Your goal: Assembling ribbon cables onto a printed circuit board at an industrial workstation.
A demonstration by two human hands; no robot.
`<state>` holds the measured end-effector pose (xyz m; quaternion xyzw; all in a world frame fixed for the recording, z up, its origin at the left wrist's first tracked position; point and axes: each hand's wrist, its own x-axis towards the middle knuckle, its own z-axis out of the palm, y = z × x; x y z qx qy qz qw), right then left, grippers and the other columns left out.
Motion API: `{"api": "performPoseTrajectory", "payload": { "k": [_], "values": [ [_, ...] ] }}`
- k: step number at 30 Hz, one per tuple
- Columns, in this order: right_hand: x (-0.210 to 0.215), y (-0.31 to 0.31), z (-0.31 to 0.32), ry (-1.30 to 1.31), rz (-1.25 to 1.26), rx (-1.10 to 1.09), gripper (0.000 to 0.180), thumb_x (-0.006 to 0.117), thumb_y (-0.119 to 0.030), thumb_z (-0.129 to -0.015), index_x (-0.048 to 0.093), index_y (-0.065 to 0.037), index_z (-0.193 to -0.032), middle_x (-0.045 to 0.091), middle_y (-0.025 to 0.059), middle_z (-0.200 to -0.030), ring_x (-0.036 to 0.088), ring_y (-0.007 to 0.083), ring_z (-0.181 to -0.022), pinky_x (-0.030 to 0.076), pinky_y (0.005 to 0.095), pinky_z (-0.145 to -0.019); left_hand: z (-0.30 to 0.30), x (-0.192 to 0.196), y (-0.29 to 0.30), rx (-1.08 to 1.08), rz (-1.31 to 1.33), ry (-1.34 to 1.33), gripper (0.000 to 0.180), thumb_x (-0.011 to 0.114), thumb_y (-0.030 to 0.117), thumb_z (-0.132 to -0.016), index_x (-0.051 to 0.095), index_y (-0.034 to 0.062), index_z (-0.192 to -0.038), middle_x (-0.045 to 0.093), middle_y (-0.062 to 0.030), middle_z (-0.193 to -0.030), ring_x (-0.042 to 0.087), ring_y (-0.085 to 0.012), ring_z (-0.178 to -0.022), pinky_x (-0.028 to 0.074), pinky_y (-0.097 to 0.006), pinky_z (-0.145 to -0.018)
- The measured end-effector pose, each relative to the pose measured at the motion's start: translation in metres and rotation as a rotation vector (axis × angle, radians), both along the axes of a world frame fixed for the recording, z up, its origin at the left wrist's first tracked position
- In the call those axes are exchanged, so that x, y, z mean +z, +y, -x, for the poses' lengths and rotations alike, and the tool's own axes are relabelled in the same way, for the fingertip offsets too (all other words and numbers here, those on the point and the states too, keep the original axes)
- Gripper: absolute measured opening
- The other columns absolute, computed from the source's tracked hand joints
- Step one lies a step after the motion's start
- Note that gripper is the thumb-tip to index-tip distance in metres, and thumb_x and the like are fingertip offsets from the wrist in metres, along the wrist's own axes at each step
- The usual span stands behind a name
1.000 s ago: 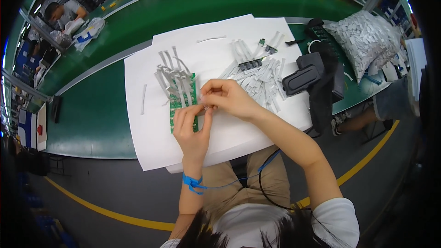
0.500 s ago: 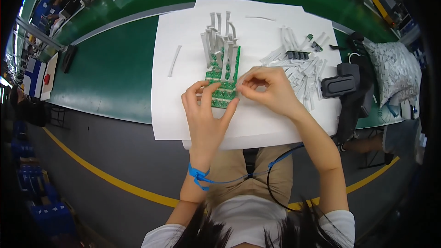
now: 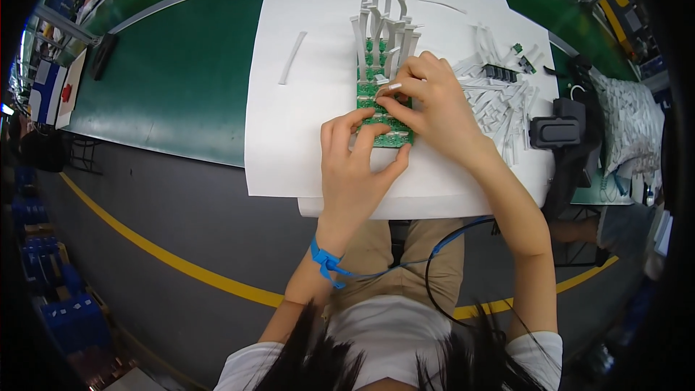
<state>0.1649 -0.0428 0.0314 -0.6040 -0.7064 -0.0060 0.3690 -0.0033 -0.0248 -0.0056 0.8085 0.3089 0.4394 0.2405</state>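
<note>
Under left fingers (image 3: 366,142) and right fingers (image 3: 410,87) lies a green circuit board (image 3: 368,92)

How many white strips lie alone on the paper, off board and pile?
2: one white strip left of the green board, a second strip beyond it to the right. Others may be hidden.

From here I read the white sheet (image 3: 286,145) as smooth matt paper; green bench top (image 3: 184,80) smooth, low sheen. Flat strips (image 3: 501,117): smooth plastic by look. Bag (image 3: 628,127): crinkled glossy plastic. Trousers (image 3: 438,255): matt cloth.
</note>
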Motion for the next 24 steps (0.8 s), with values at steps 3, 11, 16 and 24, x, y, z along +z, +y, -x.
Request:
{"api": "performPoseTrajectory", "payload": {
  "k": [3, 11, 16, 24],
  "values": [
    [0.007, 0.002, 0.000, -0.110, 0.024, 0.011, 0.011, 0.077, -0.015, -0.077, 0.070, -0.008, -0.081, 0.058, 0.0010, -0.082, 0.054, 0.0205, -0.085, 0.039, 0.0346, -0.078, 0.000, 0.001, 0.000, 0.011, 0.022, -0.024, 0.033, 0.086, 0.009, -0.066, 0.069, 0.0060, -0.094, 0.060, -0.0076, -0.115, 0.053, -0.0279, -0.106, 0.049, -0.038, -0.087],
    [0.003, 0.007, -0.002, -0.013, 0.057, -0.027, 0.013, 0.079, -0.010, -0.074, 0.071, -0.001, -0.080, 0.062, 0.0046, -0.088, 0.055, 0.0241, -0.084, 0.042, 0.0344, -0.077, 0.000, 0.001, 0.002, -0.001, 0.011, -0.030, 0.033, 0.085, 0.008, -0.066, 0.068, 0.0062, -0.094, 0.060, -0.0080, -0.116, 0.053, -0.0275, -0.104, 0.050, -0.037, -0.084],
    [0.004, 0.008, 0.000, 0.015, 0.064, -0.027, 0.012, 0.078, -0.009, -0.074, 0.071, 0.000, -0.079, 0.063, 0.0056, -0.085, 0.056, 0.0236, -0.082, 0.043, 0.0341, -0.075, 0.000, 0.001, 0.002, -0.009, 0.020, -0.030, 0.033, 0.085, 0.010, -0.067, 0.066, 0.0062, -0.094, 0.059, -0.0092, -0.115, 0.053, -0.0290, -0.104, 0.050, -0.038, -0.084],
    [-0.003, 0.009, 0.000, 0.094, 0.045, -0.016, 0.009, 0.073, -0.014, -0.078, 0.070, -0.005, -0.078, 0.061, 0.0018, -0.078, 0.052, 0.0194, -0.081, 0.038, 0.0333, -0.078, -0.001, -0.001, 0.002, -0.019, 0.006, -0.021, 0.033, 0.084, 0.011, -0.069, 0.064, 0.0064, -0.095, 0.057, -0.0106, -0.114, 0.053, -0.0304, -0.104, 0.050, -0.040, -0.084]
  ]
}}
